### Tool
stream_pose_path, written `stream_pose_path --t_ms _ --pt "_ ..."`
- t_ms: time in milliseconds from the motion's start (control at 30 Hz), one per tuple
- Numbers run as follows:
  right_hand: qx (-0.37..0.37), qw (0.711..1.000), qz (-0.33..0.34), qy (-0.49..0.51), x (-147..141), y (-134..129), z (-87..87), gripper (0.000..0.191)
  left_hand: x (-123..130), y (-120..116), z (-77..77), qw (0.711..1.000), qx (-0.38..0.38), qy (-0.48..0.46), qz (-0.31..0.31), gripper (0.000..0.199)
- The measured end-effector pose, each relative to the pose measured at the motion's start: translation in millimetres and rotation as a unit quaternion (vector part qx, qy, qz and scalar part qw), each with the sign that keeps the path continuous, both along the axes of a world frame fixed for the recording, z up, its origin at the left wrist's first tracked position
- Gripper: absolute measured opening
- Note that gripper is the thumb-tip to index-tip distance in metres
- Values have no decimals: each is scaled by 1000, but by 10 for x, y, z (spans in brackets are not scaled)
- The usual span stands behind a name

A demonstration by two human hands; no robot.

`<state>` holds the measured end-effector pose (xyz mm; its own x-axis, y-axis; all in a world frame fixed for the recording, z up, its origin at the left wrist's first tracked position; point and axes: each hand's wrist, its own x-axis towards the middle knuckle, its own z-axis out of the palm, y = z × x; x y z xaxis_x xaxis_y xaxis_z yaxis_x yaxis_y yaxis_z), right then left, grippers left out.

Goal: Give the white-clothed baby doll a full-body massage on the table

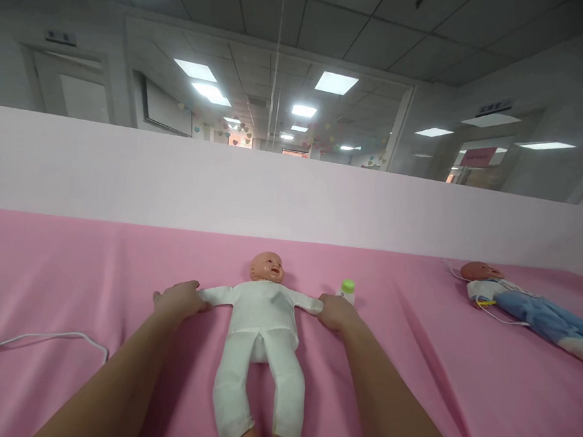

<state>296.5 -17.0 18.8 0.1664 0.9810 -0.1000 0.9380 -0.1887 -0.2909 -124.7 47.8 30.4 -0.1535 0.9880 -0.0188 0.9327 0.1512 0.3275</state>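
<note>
A baby doll (263,313) in a white top and trousers lies on its back on the pink sheet (160,382), head away from me, arms stretched out sideways. My left hand (180,299) is closed around the end of the doll's arm on the left. Around the end of the other arm, my right hand (337,312) is closed too. The doll's own hands are hidden in my grip. Just behind my right hand stands a small bottle (347,289) with a green cap, its lower part covered by the hand.
A second doll (539,306) in blue trousers lies at the far right, with a thin white cord and a yellow piece beside it. On the left, a white cable (48,336) runs to a dark device at the edge. A low white wall (223,190) with glass above borders the back.
</note>
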Motion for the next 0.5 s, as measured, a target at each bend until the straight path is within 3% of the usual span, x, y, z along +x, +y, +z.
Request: stream_pose_path --t_ms 167,300,400,500 --pt "9 1000 -2 -6 23 -3 7 36 -112 48 -42 1000 16 -19 17 48" --pt "103 992 16 69 -21 3 -17 26 -131 98 -101 987 107 -119 23 75" --pt "173 967 36 184 -30 27 -67 28 -107 113 -122 964 158 -213 16 86" --pt "192 935 16 296 -18 60 -120 26 -79 105 -141 926 173 -333 43 98"
